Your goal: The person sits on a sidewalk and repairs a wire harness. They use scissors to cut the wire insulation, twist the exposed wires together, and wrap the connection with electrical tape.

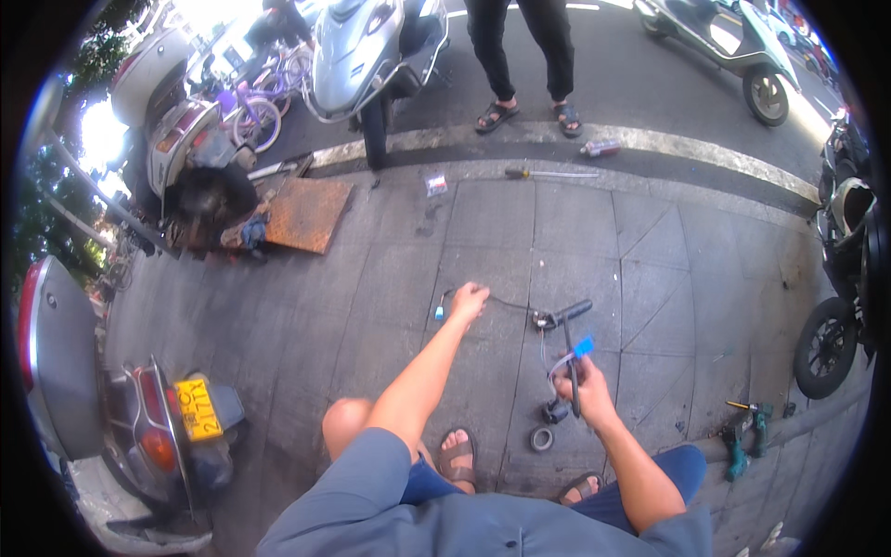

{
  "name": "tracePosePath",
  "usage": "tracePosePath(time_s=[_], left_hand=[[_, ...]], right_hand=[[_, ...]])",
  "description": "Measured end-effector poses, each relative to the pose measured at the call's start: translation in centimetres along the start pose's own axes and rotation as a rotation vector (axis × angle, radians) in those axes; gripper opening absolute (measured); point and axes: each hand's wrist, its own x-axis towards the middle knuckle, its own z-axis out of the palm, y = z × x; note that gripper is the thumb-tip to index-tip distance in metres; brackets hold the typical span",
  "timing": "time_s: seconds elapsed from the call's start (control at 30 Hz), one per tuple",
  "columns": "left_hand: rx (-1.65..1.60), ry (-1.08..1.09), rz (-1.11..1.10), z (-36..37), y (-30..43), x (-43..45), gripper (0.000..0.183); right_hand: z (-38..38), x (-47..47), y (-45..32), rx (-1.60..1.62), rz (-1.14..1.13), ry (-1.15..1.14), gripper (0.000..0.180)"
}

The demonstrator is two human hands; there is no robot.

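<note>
My left hand [470, 303] is closed on a thin dark cable [508, 303]. A light-blue plug [439, 312] dangles from the cable's end beside that hand. The cable runs right to a black handlebar grip [573, 311] with a metal part at its inner end. In my right hand [586, 391] is a thin dark bar [573, 379], which reaches up to the grip; whether they are joined, I cannot tell. Pale wires [559, 363] and a bright blue connector or tag [583, 347] are at its fingers. Below sit a black round part [555, 411] and a tape roll [541, 438].
Cordless power tools [745, 435] lie at right. Ahead are a screwdriver [550, 173], a small plastic packet [436, 184] and a bottle [601, 147]. A person [525, 56] stands by the kerb. Scooters [355, 63] and a rusty metal plate [310, 212] flank the pavement.
</note>
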Motion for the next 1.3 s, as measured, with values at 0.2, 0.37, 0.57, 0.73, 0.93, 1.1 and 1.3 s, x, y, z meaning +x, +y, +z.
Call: tracePosePath(time_s=[0.2, 0.37, 0.57, 0.73, 0.93, 1.1, 1.3], left_hand=[[0.854, -0.05, 0.142, 1.9, -4.4, 4.4, 0.058], [1.13, -0.121, 0.312, 2.8, -3.9, 6.6, 0.058], [1.326, -0.198, 0.284, 2.9, -5.9, 8.4, 0.047], [1.35, -0.382, 0.319, 3.6, -8.2, 8.0, 0.026], [0.674, -0.837, 0.203, 6.5, -0.3, 3.6, 0.028], [0.509, -1.163, 0.03, 5.6, 7.0, -7.0, 0.051], [0.185, -1.238, -0.162, 4.5, 9.1, -16.1, 0.051]], right_hand=[[-0.3, -3.2, 0.5, -0.514, -0.135, 0.022, 0.051], [0.9, -4.8, 0.9, -0.716, -0.152, -0.104, 0.048], [0.8, -5.9, 2.0, -0.835, -0.138, -0.262, 0.047], [0.9, -5.8, 2.7, -0.836, -0.069, -0.307, 0.05], [-0.3, -3.4, 7.1, -0.417, 0.06, -0.125, 0.05], [-0.4, -1.5, 2.8, 0.22, 0.271, 0.095, 0.05], [-1.5, -0.1, 3.2, 0.466, 0.311, 0.139, 0.044]])
